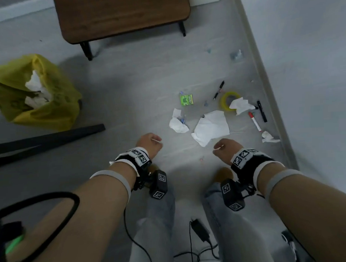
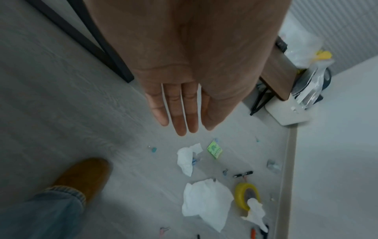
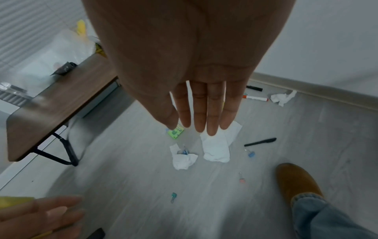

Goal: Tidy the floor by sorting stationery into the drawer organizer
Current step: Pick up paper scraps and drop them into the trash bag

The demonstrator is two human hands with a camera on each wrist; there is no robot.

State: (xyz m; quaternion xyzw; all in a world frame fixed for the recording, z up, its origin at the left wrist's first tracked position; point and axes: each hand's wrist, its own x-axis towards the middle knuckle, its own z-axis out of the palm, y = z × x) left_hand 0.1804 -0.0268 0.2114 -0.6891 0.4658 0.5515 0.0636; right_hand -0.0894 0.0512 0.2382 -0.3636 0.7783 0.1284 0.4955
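Both hands hang above the floor (image 1: 127,97) with fingers straight and close together, holding nothing: the left hand (image 2: 184,97) and the right hand (image 3: 204,100). Beyond the fingertips lie crumpled tissues (image 1: 210,127), a green pad (image 1: 186,100), a yellow tape roll (image 1: 227,101), a black pen (image 1: 218,90), a red-capped marker (image 1: 254,121) and small binder clips (image 3: 173,197). A yellow bag (image 1: 33,92) sits to the left, near a wooden table (image 1: 123,13). The drawer organizer is not seen.
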